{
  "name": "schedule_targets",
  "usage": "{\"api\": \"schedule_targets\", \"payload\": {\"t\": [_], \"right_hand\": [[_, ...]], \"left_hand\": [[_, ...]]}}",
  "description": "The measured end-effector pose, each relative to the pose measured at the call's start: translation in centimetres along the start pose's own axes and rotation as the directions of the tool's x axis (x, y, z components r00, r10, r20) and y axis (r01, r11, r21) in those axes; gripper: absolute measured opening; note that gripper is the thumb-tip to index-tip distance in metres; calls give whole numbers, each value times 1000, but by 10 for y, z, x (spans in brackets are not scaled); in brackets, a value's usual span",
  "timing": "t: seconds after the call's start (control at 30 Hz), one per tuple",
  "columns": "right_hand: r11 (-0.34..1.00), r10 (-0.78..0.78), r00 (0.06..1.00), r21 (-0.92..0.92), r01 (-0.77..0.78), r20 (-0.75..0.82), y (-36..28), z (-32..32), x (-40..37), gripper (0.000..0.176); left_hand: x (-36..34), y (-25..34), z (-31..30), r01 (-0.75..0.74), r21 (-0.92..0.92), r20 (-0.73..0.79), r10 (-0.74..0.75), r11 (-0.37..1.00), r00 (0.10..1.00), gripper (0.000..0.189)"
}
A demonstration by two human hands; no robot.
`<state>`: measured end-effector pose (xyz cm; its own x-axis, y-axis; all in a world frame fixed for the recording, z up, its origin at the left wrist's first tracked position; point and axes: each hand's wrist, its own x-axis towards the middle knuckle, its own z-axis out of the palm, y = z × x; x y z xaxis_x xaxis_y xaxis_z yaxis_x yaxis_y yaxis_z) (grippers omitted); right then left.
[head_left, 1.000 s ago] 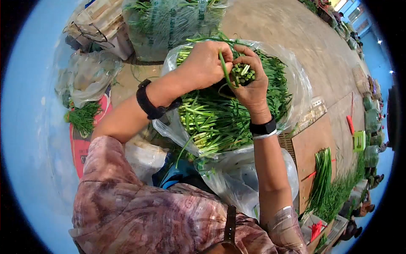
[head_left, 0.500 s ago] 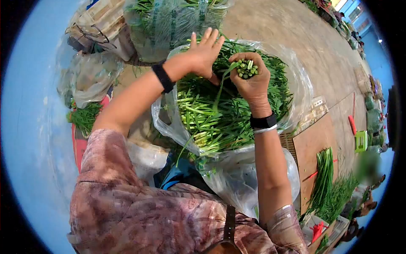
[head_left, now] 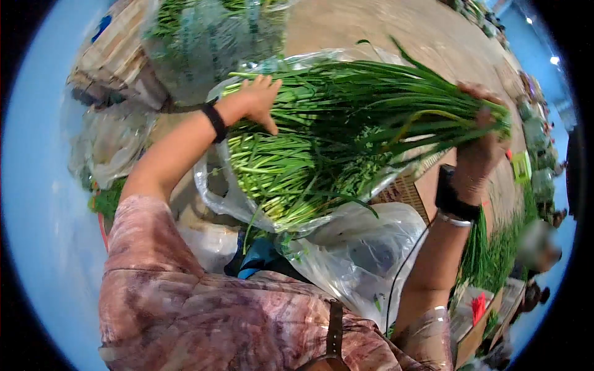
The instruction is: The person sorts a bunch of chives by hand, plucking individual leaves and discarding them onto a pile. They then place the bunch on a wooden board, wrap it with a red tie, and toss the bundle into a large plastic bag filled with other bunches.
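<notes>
To the right of the open clear plastic bag, your right hand grasps one end of a bunch of long chive-like greens; the blades stretch leftward across the bag. At the bag's left side, your left hand is unclenched, fingers spread, over pale-stemmed greens; whether it touches them cannot be told. Crumpled plastic sheeting lies on the bag's near side.

Nothing I can read from where my hands are. Faint green print marks the clear plastic bag ahead of me, too blurred.
</notes>
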<state>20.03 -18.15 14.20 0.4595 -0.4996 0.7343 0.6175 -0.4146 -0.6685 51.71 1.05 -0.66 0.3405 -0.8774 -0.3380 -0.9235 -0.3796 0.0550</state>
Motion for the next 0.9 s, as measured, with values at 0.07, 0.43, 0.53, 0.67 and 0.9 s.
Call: {"api": "schedule_targets", "payload": {"t": [0.07, 0.43, 0.53, 0.67, 0.9], "right_hand": [[998, 60, 994, 1, -61, -93, -34, -52, 2, 22], [944, 39, 980, -316, -100, -195, -264, -137, -73, 45], [818, 199, 882, -423, -390, -428, -263, -151, -97, 38], [928, 244, 863, -152, -340, -442, -283, -126, -115, 24], [973, 186, 932, -73, -218, -311, -265, -134, -111, 34]], "left_hand": [[-1, 1, -1, -22, 20, -25, 23, 1000, 999, 133], [9, -3, -20, -96, 96, 162, 80, 991, 984, 139], [1, 13, -39, -71, 305, 174, 17, 950, 985, 140], [-25, 99, -103, -137, 435, 264, 20, 890, 964, 130], [-56, 341, -183, -887, -439, -370, 871, 143, 324, 104]]}}
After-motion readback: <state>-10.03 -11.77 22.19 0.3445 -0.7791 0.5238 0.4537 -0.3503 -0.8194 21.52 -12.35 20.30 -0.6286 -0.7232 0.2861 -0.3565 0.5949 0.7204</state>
